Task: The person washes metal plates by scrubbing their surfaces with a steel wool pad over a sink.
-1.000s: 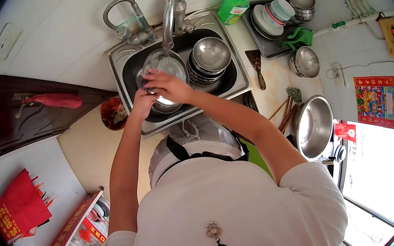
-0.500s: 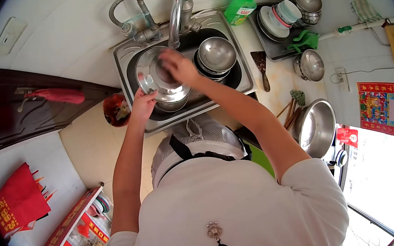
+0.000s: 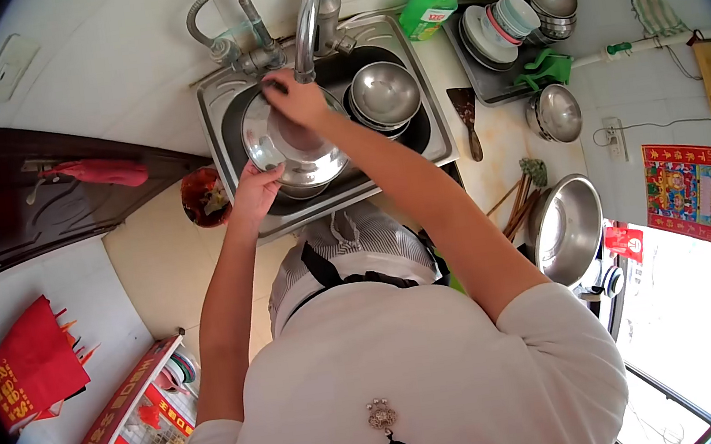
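A wide metal bowl (image 3: 279, 138) is tilted over the left part of the steel sink (image 3: 443, 136). My left hand (image 3: 257, 190) grips its near-left rim, thumb over the edge. At the bowl's far rim, below the faucet (image 3: 307, 28), my right hand (image 3: 294, 98) has its fingers bent against the inside; something dark shows at the fingertips, too small to make out. Another metal bowl is partly hidden beneath. To the right in the sink stands a stack of metal bowls (image 3: 386, 94).
Right of the sink are a green bottle (image 3: 430, 9), a spatula (image 3: 467, 119), a tray (image 3: 491, 99) with plates and bowls, metal bowls (image 3: 557, 114) and a large basin (image 3: 566, 232). A red bin (image 3: 203, 198) stands on the floor at left.
The bowl has turned from sideways under both hands to lying open toward the camera. My right hand has moved across it to the far rim; my left hand stays at the near-left edge.
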`<state>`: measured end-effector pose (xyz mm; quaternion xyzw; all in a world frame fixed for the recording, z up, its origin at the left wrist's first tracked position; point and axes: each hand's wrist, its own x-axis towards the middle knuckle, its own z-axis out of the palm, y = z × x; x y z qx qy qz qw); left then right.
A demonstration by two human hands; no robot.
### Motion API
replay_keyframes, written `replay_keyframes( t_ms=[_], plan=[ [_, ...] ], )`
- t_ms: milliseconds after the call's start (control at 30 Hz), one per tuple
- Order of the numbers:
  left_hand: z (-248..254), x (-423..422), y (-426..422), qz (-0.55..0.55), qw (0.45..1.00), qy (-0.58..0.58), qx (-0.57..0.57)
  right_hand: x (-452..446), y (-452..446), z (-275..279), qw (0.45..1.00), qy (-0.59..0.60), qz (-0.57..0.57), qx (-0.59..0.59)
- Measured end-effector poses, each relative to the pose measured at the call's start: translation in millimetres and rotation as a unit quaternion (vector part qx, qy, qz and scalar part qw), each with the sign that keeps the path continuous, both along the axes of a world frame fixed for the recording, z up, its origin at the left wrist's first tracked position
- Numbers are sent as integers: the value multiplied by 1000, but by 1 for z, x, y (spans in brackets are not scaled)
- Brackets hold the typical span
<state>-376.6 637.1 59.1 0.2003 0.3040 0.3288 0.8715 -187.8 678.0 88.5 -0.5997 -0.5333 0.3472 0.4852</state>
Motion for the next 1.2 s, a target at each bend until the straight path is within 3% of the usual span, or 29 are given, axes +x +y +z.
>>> replay_keyframes(
  t_ms=[100,167,267,367,467,533,633,700,767,800,867,933,1033,1067,1200],
  plan=[
    [0,0,0,45,999,-23,-4,31,-2,-13,992,-102,-31,-67],
    [-5,-5,2,76,996,-39,-13,39,-21,11,978,-152,-23,-143],
    [1,-7,3,133,990,-29,-19,28,-57,-47,965,-217,-88,116],
    [11,-8,2,95,995,-23,-8,-2,-92,-21,980,-191,-7,61],
    [-6,-4,-4,74,997,-15,-31,-22,-88,-3,958,-205,71,187],
    [7,5,-13,80,996,-7,-48,-10,-61,-6,968,-191,54,151],
    [6,5,-15,71,996,-43,-37,27,-34,-10,983,-183,-3,-28],
    [6,3,-10,96,992,-64,-48,38,-40,-3,991,-121,-60,-8],
    [6,4,-2,121,987,-88,-58,39,-51,-7,982,-152,-98,59],
    [7,5,1,138,984,-91,-58,38,-61,-49,961,-229,-87,129],
    [12,9,3,152,984,-77,-55,9,-92,-32,981,-159,-46,96],
    [-3,7,5,137,987,-54,-65,-15,-112,-1,965,-197,56,164],
    [-16,3,3,48,979,-194,-38,-23,-102,9,936,-237,140,218],
    [-18,5,4,56,980,-192,-21,-22,-98,9,931,-239,151,229],
    [18,19,9,138,985,-91,-56,3,-99,7,933,-259,39,247]
  ],
)
